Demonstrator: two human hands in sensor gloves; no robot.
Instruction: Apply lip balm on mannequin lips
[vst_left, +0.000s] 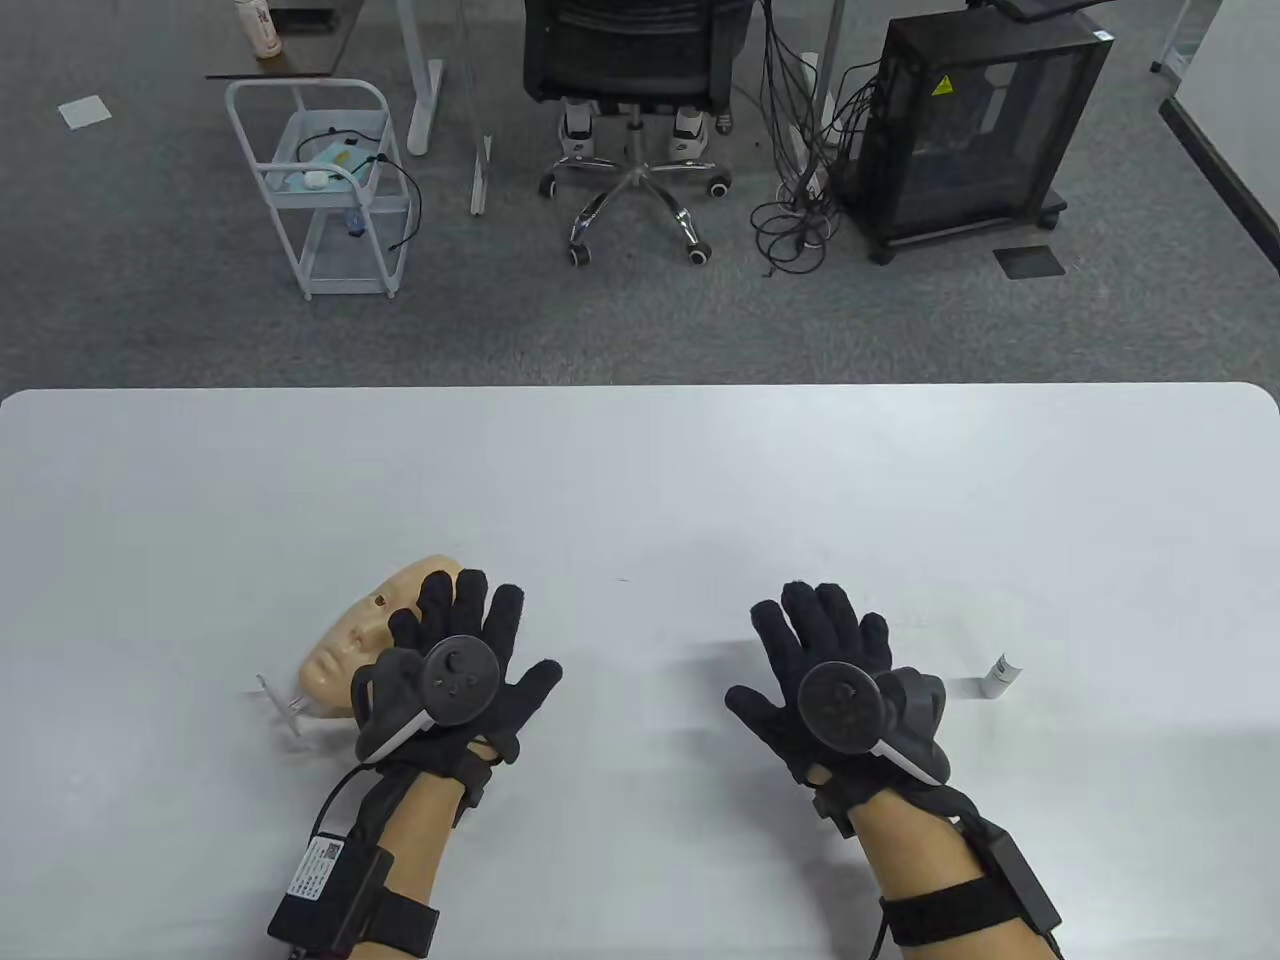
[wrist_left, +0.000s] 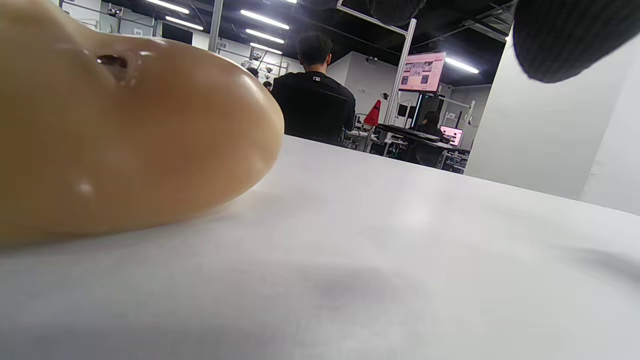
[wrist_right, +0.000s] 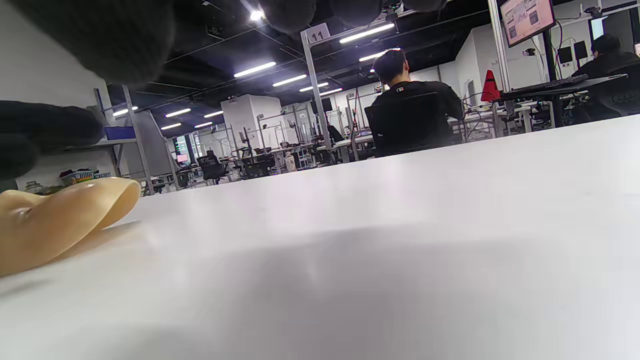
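A tan mannequin face (vst_left: 372, 635) lies on the white table (vst_left: 640, 470) at the left, resting on a clear stand (vst_left: 285, 708). My left hand (vst_left: 462, 630) is spread flat with its fingers over the face's right side; whether it touches is unclear. The face fills the left of the left wrist view (wrist_left: 125, 135) and shows at the left edge of the right wrist view (wrist_right: 60, 215). A small white lip balm tube (vst_left: 998, 675) lies on the table right of my right hand (vst_left: 822, 640), which is spread open and empty, palm down.
Beyond the table's far edge are an office chair (vst_left: 630, 60), a white wire cart (vst_left: 320, 190) and a black cabinet with cables (vst_left: 970, 130). A person in black (wrist_left: 312, 107) sits in the background.
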